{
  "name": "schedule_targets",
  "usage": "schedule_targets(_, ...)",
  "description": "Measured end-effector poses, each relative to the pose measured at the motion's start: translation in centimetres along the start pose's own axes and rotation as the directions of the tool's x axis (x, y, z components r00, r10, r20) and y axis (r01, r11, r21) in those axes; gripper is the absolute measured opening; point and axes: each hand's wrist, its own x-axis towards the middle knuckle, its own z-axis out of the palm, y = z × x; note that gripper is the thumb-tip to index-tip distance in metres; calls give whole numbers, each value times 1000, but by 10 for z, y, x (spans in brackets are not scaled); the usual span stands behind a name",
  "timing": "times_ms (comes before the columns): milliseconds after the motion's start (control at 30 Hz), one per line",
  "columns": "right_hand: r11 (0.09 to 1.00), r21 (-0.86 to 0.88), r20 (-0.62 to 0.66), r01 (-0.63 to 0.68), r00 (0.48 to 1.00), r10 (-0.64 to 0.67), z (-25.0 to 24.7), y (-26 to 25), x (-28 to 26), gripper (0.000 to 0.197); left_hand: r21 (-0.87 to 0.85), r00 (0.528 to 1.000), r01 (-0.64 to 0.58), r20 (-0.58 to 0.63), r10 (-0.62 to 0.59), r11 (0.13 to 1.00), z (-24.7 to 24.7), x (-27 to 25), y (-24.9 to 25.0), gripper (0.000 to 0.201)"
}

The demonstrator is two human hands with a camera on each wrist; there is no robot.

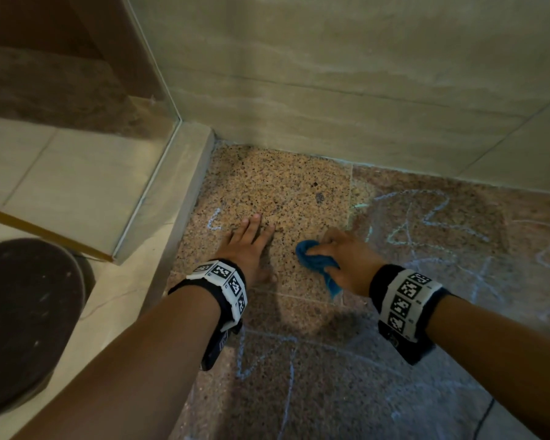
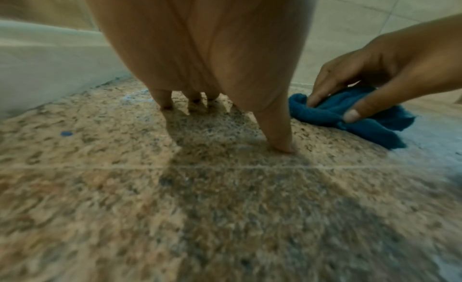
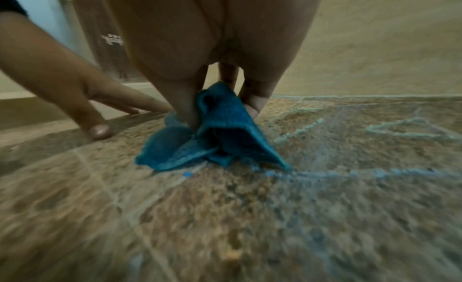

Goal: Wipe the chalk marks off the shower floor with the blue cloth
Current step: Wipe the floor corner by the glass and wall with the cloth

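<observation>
The crumpled blue cloth (image 1: pixel 315 260) lies on the speckled granite shower floor (image 1: pixel 277 185), gripped by my right hand (image 1: pixel 346 255) with fingers and thumb curled round it. The wrist views show the same cloth (image 2: pixel 350 116) (image 3: pixel 215 132) bunched under that hand (image 2: pixel 370 73). My left hand (image 1: pixel 248 242) rests flat on the floor just left of the cloth, fingers straight and spread, fingertips (image 2: pixel 285 146) pressing the stone. Pale chalk marks (image 1: pixel 432 223) cover the floor to the right, a small mark (image 1: pixel 213 219) sits left of my left hand, and more scribbles (image 1: pixel 267 357) lie nearer me.
A tiled wall (image 1: pixel 362 90) closes the back. A glass panel (image 1: pixel 146 128) on a raised stone curb (image 1: pixel 185 192) bounds the shower at the left. Beyond the curb, on pale floor tiles, sits a dark round object (image 1: pixel 23 322).
</observation>
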Motion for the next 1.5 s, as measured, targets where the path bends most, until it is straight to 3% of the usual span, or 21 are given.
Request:
schedule_targets(167, 996, -9, -171, -94, 981, 91, 5, 8, 25, 36, 31, 1000, 10, -4, -10, 999, 6, -3, -3, 116)
schedule_targets(233, 998, -49, -182, -47, 983, 37, 12, -2, 26, 22, 32, 1000, 12, -11, -12, 999, 7, -5, -4, 113)
schedule_targets(300, 999, 3, -242, 35, 970, -33, 25, -14, 30, 27, 30, 1000, 8, -3, -8, 1000, 8, -7, -5, 113)
schedule_targets(367, 991, -26, -93, 132, 987, -134, 28, -33, 21, 9, 29, 1000, 5, -2, -5, 1000, 9, -10, -6, 107)
schedule_targets(400, 991, -37, -62, 129, 989, -131, 27, -40, 22, 12, 28, 1000, 4, -6, -4, 1000, 9, -11, -8, 104)
schedule_targets(433, 997, -7, -69, 80, 994, -81, 25, -40, 24, 31, 20, 1000, 4, -10, -4, 1000, 10, -13, -9, 102)
schedule_targets(500, 998, 17, -86, 55, 995, -54, 16, -38, 28, 45, -29, 1000, 16, -13, -16, 999, 10, -19, -14, 104)
schedule_targets(733, 989, 141, -288, -54, 953, 93, -6, -52, 86, 47, -160, 974, 217, -34, -225, 963, 7, -39, -52, 107)
schedule_targets(800, 981, 177, -224, -86, 966, 125, -12, -61, 109, 56, -168, 962, 268, -5, -273, 949, 5, -42, -55, 114)
schedule_targets(900, 993, 98, -158, -72, 984, 87, -10, -80, 129, 56, -175, 950, 311, 27, -311, 934, 4, -39, -55, 119)
schedule_targets(1167, 976, -54, -73, 211, 974, -215, 0, -111, 135, 51, -183, 946, 324, 61, -319, 928, 2, -35, -53, 119)
schedule_targets(1367, 992, -48, -84, 116, 989, -120, -3, -110, 147, 56, -190, 945, 328, 79, -318, 925, 0, -36, -52, 121)
schedule_targets(1500, 980, -54, -9, 190, 982, -191, 8, -120, 138, 60, -181, 943, 333, 84, -323, 925, -1, -36, -51, 120)
